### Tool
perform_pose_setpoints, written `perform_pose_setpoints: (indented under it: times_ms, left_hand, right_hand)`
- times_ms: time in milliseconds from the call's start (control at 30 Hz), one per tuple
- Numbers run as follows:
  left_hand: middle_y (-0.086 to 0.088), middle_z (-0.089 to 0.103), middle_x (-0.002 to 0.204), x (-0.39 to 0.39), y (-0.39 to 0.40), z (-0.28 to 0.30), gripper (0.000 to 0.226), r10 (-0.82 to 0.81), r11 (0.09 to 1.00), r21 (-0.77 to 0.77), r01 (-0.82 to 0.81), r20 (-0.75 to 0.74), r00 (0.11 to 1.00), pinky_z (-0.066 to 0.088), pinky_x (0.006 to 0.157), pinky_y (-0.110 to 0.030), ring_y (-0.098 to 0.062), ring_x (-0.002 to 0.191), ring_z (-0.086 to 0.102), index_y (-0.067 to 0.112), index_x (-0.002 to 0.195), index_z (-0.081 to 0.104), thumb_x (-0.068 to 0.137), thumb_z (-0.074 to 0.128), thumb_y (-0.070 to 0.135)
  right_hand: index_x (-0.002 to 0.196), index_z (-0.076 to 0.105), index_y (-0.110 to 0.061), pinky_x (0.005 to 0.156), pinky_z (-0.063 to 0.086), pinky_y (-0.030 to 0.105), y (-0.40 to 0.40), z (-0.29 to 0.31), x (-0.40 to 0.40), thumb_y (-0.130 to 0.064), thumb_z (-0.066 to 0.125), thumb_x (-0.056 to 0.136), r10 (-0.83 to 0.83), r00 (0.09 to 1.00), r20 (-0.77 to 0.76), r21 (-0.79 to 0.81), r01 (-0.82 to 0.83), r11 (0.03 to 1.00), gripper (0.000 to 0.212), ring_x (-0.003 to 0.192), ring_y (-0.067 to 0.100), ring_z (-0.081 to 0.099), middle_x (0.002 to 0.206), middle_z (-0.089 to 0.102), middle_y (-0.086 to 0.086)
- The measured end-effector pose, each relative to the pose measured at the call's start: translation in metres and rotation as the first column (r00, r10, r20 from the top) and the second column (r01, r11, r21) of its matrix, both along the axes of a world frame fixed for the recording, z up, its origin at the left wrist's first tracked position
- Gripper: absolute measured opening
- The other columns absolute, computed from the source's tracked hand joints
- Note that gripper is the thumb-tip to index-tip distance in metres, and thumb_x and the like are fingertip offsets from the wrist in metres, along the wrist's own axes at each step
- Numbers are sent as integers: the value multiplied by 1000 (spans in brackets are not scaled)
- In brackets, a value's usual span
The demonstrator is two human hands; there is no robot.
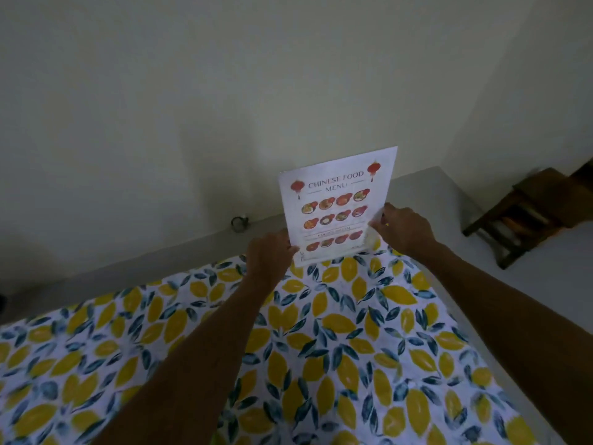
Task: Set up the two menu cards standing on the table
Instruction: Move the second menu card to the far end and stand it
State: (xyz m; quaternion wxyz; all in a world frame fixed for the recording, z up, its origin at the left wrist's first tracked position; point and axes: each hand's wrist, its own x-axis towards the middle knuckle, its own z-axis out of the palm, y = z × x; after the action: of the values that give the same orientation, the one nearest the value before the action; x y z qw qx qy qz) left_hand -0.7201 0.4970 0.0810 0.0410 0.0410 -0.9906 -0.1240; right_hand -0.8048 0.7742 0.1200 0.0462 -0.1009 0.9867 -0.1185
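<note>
A white menu card [337, 203] printed "Chinese Food Menu", with red lanterns and rows of dishes, stands upright at the far edge of the table [321, 348], facing me. My left hand [269, 255] grips its lower left corner. My right hand [404, 229] holds its lower right edge. Only this one menu card is in view. The table is covered with a cloth of yellow and dark blue leaves.
A pale wall rises behind the table, with a grey floor strip below it. A small dark object [240, 223] lies on the floor by the wall. A brown wooden stool [529, 213] stands at the right on the floor.
</note>
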Motion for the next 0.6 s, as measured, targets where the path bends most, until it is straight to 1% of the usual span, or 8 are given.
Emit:
perform_pose_setpoints:
  times_ms: [100,133,233,367,433,533,600]
  left_hand:
    - [-4,73,76,-32,19,-8,32,31,998,58,-33,34,999,54,60,-32,-20,62,65,14,83,70,87,61,45]
    - [-5,73,75,-40,24,-12,31,36,996,76,-38,37,999,55,61,-33,-20,62,65,14,84,70,87,62,44]
    - [-5,73,79,-56,38,-21,25,41,993,105,-45,35,999,56,63,-36,-23,64,66,18,96,70,86,65,40]
    - [-4,74,86,-69,46,-39,27,30,996,88,-31,19,999,51,61,-30,-22,66,66,18,102,68,87,65,40]
    - [-4,74,88,-72,48,-46,30,32,998,58,-33,13,999,49,61,-30,-23,68,66,18,108,65,90,62,41]
    - [-3,73,92,-77,50,-50,32,63,993,93,-65,26,998,50,63,-32,-24,75,67,17,113,61,91,61,41]
    - [-3,73,94,-79,50,-49,32,70,992,105,-74,44,997,46,63,-30,-25,77,68,16,112,61,92,61,40]
  right_hand:
    - [109,54,-14,78,51,42,17,-10,-32,-51,51,94,-18,1000,-4,2,18,1000,40,93,36,65,104,68,15]
    - [111,54,-13,78,52,42,21,-13,-41,-51,50,94,-27,1000,-3,10,27,1000,41,92,36,65,104,68,15]
    - [114,53,-12,77,55,43,32,-26,-63,-51,49,94,-32,999,8,17,31,999,44,88,34,66,104,69,15]
    - [114,52,-12,76,54,42,40,-48,-79,-50,48,95,-30,999,39,17,29,999,43,86,33,66,103,68,15]
    - [113,51,-12,74,52,41,41,-59,-83,-50,48,95,-39,998,45,17,38,999,43,86,33,65,102,67,15]
    - [111,50,-11,73,51,41,39,-66,-87,-49,49,96,-41,999,23,-7,42,999,41,86,35,65,100,67,16]
    - [111,49,-10,73,53,42,37,-68,-88,-47,49,96,-42,999,-1,-30,42,999,39,83,35,65,98,68,16]
